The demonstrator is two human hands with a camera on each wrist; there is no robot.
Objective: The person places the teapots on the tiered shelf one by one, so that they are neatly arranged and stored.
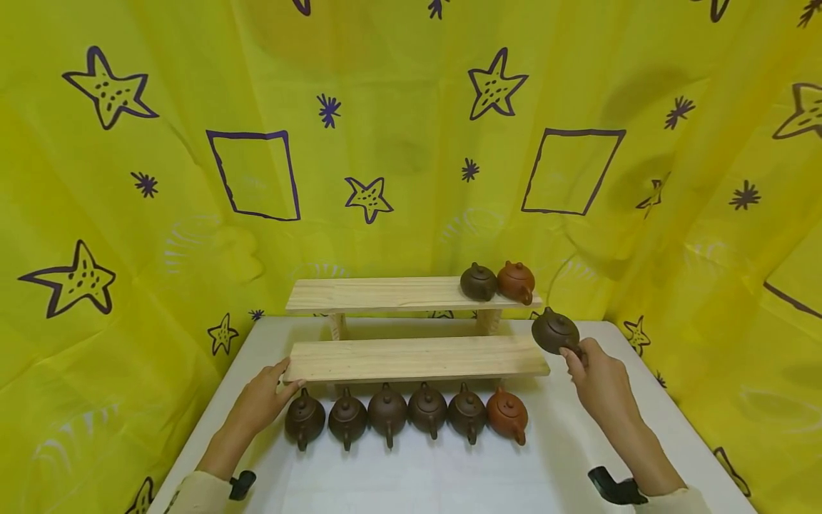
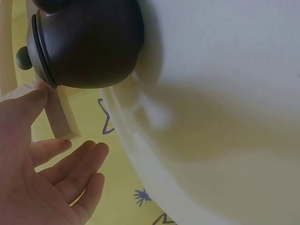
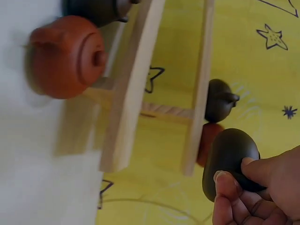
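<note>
A dark brown teapot (image 1: 555,331) is held in the air by my right hand (image 1: 602,378), off the right end of the two-tier wooden stand. Thumb and fingers pinch its handle, as the right wrist view shows. My left hand (image 1: 262,400) is at the left end of the stand's lower shelf (image 1: 417,358), thumb by the front edge and loosely extended fingers by the end. Beside that thumb stands the leftmost dark teapot (image 1: 305,420). On the upper shelf (image 1: 379,293), a dark teapot (image 1: 478,283) and a reddish-brown teapot (image 1: 516,281) sit side by side at the right.
In front of the lower shelf a row of several dark teapots (image 1: 388,412) ends at the right with a reddish-brown teapot (image 1: 506,414). All stand on the white tabletop (image 1: 411,478). A yellow patterned curtain (image 1: 411,143) encloses the back and sides.
</note>
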